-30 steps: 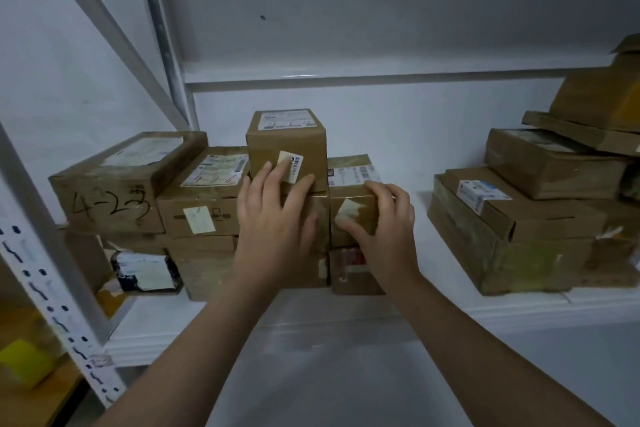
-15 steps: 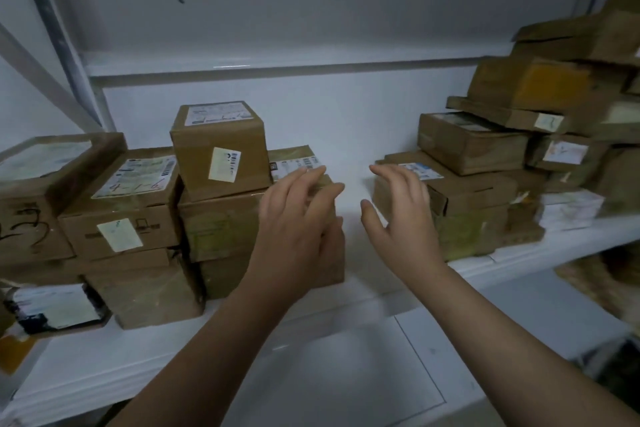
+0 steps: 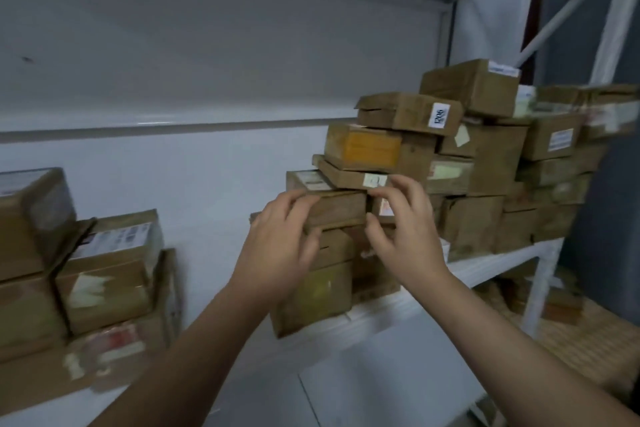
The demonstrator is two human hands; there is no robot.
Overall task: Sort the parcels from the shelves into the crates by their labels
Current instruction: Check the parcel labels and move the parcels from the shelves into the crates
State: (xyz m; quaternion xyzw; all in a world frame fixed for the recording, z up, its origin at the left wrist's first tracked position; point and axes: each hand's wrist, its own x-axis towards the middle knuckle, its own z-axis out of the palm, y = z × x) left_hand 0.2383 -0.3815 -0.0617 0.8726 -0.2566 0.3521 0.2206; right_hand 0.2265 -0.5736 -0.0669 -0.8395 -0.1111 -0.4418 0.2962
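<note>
Both hands had left the left-hand stack of parcels and crossed to the right-hand stack, and the view had swung right with them. The left hand gripped the left end of a brown box, its fingers curled over the top front edge and its thumb tucked below. The right hand was at the box's right end, fingers bent and raised, with the thumb against the lower right corner. Whether those fingers closed on the box could not be told, as the picture was blurred there.

The brown box sat in the near corner of the right-hand stack, on the white shelf, with other boxes under it. A flat parcel with a pale label lay across its top, and the right fingertips reached up to that parcel's front edge. Above the flat parcel rested an orange-fronted box, and over that a box with a white sticker reading 1206. The left-hand stack stood well apart on the same shelf.
</note>
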